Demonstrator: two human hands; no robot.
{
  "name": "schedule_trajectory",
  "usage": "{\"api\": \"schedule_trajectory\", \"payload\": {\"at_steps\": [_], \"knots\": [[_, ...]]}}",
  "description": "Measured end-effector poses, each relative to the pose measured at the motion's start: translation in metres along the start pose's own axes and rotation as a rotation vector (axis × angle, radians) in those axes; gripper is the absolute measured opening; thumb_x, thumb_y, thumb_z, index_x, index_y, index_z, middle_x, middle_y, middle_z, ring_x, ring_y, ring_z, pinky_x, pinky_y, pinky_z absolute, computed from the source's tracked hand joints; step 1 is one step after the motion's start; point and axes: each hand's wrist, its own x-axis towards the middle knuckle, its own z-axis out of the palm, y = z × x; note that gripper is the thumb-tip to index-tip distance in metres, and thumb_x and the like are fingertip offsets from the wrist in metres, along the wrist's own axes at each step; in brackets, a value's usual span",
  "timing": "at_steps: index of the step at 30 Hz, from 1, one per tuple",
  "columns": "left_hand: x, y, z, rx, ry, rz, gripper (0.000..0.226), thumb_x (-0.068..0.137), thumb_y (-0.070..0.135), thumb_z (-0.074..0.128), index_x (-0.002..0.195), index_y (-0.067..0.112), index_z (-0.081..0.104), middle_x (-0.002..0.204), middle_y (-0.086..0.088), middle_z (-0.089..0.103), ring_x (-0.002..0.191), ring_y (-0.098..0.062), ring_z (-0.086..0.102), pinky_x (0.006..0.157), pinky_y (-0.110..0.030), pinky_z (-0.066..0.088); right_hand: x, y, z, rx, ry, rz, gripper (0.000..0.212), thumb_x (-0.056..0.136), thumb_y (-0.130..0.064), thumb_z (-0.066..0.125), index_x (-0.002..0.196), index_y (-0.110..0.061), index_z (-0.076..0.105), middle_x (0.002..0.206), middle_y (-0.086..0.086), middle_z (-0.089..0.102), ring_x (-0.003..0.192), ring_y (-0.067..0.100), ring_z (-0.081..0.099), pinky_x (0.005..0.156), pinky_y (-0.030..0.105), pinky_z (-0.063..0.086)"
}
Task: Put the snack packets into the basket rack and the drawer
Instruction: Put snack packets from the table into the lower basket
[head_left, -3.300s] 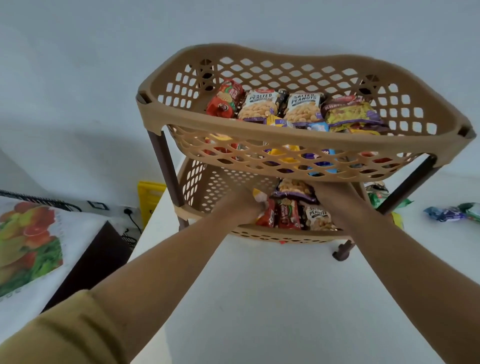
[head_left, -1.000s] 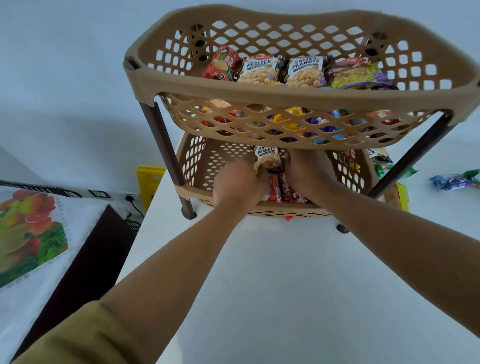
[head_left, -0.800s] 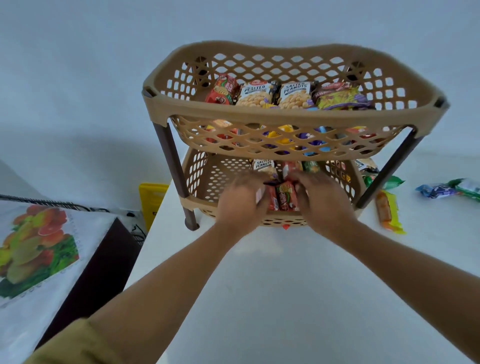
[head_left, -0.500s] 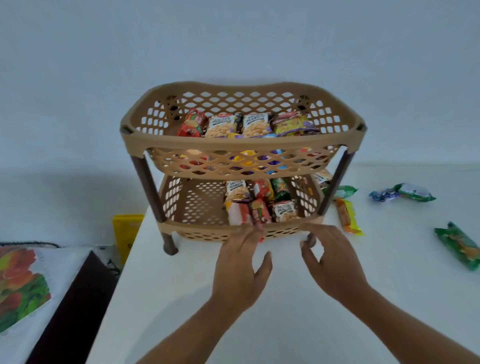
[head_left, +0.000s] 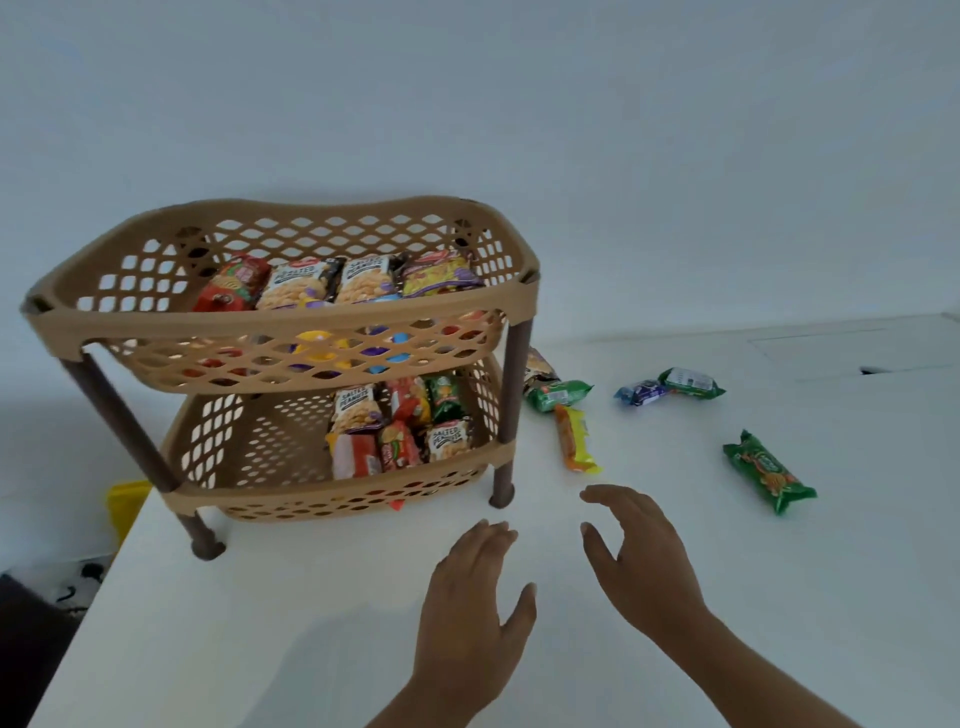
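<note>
Packets (head_left: 400, 431) fill the rack (head_left: 291, 322); loose packets (head_left: 769, 473) lie on the table (head_left: 779, 597) right of it.

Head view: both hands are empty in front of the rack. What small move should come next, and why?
Probably the right hand reaches forward for the orange packet. Both hands are open and hold nothing, that packet lies nearest on the table beside the rack, and other packets are out too, such as the green one.

Yellow box (head_left: 126, 506) beside white table (head_left: 291, 639)
</note>
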Motion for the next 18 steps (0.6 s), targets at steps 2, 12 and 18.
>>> {"api": "schedule_trajectory", "payload": {"at_steps": [2,12,18], "knots": [[0.013,0.009,0.017,0.01,0.006,-0.031,0.058,0.09,0.052,0.047,0.144,0.034,0.04,0.151,0.024,0.034,0.141,0.008,0.015,0.112,-0.014,0.008,0.006,0.02,-0.007,0.003,-0.009,0.009,0.032,0.085,-0.017,0.069,0.115,-0.026,0.065,0.117,-0.016,0.064,0.112,0.007,0.056,0.095,0.021,0.038],[0.113,0.046,0.137,0.022,0.064,-0.317,0.059,0.093,0.048,0.049,0.145,0.022,0.041,0.152,0.008,0.042,0.139,-0.009,0.036,0.113,-0.027,0.031,0.051,0.125,-0.039,0.019,-0.191,-0.06,0.033,0.084,-0.018,0.07,0.115,-0.029,0.064,0.123,-0.02,0.059,0.116,0.006,0.054,0.096,0.019,0.034],[0.177,0.066,0.158,-0.027,0.264,-0.469,0.056,0.089,0.045,0.059,0.137,0.018,0.047,0.137,0.001,0.054,0.121,-0.019,0.054,0.094,-0.034,0.047,0.082,0.163,-0.046,0.034,-0.261,-0.082,0.032,0.086,-0.02,0.068,0.116,-0.03,0.063,0.127,-0.017,0.059,0.118,0.007,0.053,0.097,0.021,0.033]]}}
